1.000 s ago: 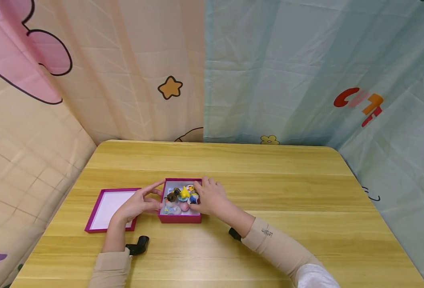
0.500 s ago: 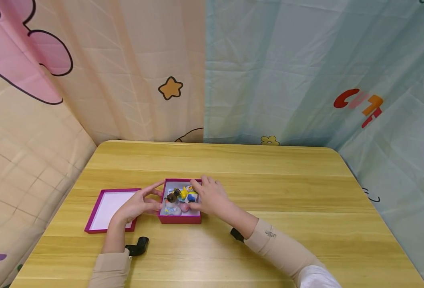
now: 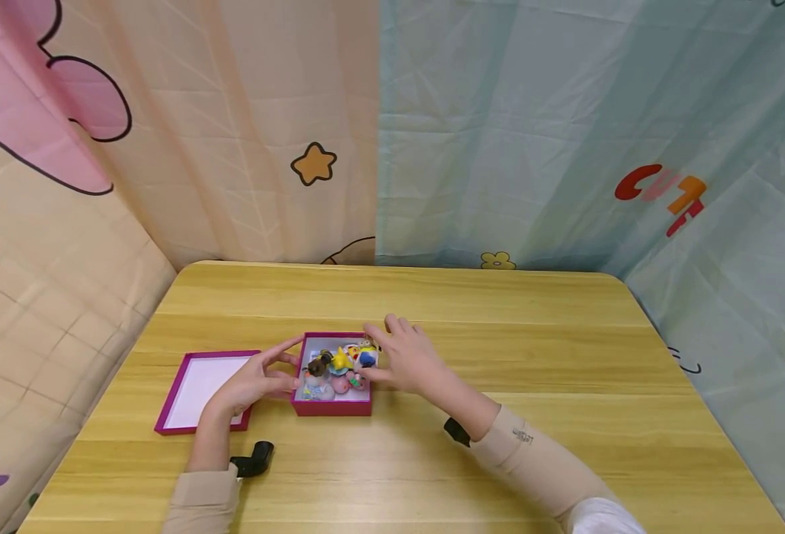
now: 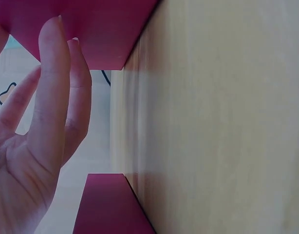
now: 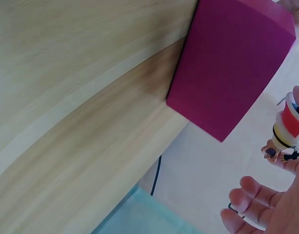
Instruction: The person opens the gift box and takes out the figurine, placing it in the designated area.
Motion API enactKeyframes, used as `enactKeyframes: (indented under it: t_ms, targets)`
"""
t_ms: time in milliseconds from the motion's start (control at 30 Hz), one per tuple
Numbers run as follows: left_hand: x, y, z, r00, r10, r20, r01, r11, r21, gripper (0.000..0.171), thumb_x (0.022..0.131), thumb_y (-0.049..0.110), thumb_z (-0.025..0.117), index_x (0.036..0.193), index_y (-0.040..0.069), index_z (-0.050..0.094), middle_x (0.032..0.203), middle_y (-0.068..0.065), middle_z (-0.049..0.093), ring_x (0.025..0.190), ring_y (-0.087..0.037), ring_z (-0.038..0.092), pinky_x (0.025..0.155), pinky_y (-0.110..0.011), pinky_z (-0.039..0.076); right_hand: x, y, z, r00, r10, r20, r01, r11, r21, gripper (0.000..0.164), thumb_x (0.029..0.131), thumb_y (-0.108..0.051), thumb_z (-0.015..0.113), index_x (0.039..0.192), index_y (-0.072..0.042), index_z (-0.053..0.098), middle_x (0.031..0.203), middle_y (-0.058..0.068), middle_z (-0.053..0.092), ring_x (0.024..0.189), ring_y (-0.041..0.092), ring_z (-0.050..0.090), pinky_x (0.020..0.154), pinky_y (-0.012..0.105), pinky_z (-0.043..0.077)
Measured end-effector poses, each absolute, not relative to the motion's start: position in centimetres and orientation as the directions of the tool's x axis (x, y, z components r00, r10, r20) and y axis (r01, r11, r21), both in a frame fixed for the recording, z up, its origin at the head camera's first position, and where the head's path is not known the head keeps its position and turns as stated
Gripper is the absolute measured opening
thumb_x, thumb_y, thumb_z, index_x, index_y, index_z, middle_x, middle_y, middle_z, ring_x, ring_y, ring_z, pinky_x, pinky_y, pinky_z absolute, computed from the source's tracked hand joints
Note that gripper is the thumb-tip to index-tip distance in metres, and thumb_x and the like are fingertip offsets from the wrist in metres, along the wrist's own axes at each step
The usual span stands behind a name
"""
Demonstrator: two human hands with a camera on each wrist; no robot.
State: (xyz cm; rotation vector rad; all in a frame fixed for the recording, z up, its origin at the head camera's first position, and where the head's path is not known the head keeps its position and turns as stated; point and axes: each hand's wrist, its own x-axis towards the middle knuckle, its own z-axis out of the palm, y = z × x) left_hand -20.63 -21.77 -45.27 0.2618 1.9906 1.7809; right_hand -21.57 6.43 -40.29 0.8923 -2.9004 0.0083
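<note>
Right hand and the figurine it pinches have shifted rightward since the earlier frame, now above the right rim of the box. Left hand, fingers spread, touches the box's left wall; other toys lie inside, the lid farther left on the bench.

Head view is bright | pale sheen lies on table in front of magenta box | wrist views are dimmer, hazy | soft shadow falls beside magenta box
</note>
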Motion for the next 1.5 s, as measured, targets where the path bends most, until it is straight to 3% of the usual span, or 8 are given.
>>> enactKeyframes:
  t_ms: [567,1133,1500]
  targets:
    - [-20.5,-21.8,-44.9,-0.878,0.433,-0.203,-0.154,0.146,0.977,0.077,0.082,0.005,0.067,0.145,0.011,0.024,0.124,-0.028,0.033,0.089,-0.030,0.060,0.077,-0.039,0.054,-23.1,10.5,-42.8,-0.879,-0.463,0.109,-0.469,0.883,-0.029,0.068,0.081,-0.063,0.052,0.133,-0.022,0.040,0.103,0.009,0.042,0.090,0.024,0.045,0.075,0.038,0.044]
    - [-20.4,-21.8,-44.7,-0.878,0.425,-0.219,-0.168,0.154,0.974,0.077,0.082,0.006,0.067,0.145,0.010,0.023,0.124,-0.027,0.032,0.090,-0.030,0.060,0.078,-0.038,0.054,-24.3,12.9,-45.1,-0.896,-0.443,0.028,-0.440,0.895,0.077,0.067,0.084,-0.064,0.046,0.133,-0.020,0.037,0.110,0.015,0.044,0.099,0.029,0.046,0.079,0.042,0.044]
    - [-20.5,-21.8,-44.9,-0.873,0.439,-0.211,-0.164,0.142,0.976,0.077,0.082,0.005,0.067,0.145,0.010,0.023,0.125,-0.029,0.031,0.089,-0.029,0.061,0.078,-0.038,0.054,-25.0,13.5,-46.0,-0.907,-0.410,-0.100,-0.422,0.891,0.168,0.074,0.083,-0.070,0.038,0.140,-0.023,0.030,0.120,0.016,0.042,0.108,0.030,0.046,0.083,0.043,0.044]
